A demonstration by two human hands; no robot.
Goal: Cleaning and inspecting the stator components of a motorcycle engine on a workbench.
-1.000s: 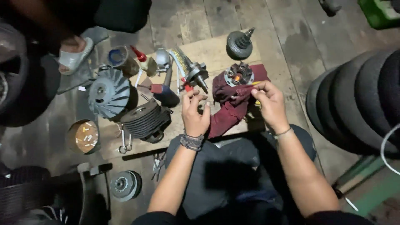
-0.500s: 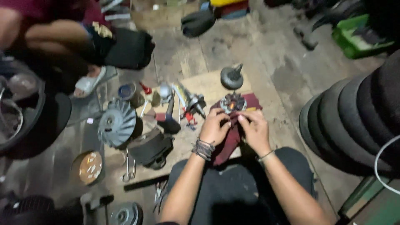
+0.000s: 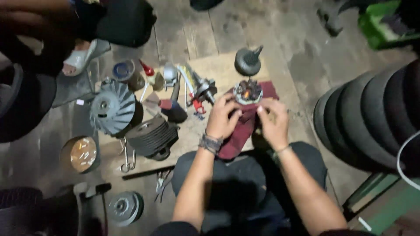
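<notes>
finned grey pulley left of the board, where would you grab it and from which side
Judging by its pose, take the finned grey pulley by its outer rim, from above. It lies face up on the floor with the curved fins showing, so the round edge is the clearest hold. Its right edge sits close to the ribbed dark pulley, so put the fingers on the left and upper rim.

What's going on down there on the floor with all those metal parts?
A person sits on the floor with both hands at a round metal part resting on a dark red cloth. The left hand and right hand flank it from below. Around lie a finned fan wheel, a ribbed pulley and stacked tyres. Another person's sandalled foot shows nearby.
</notes>
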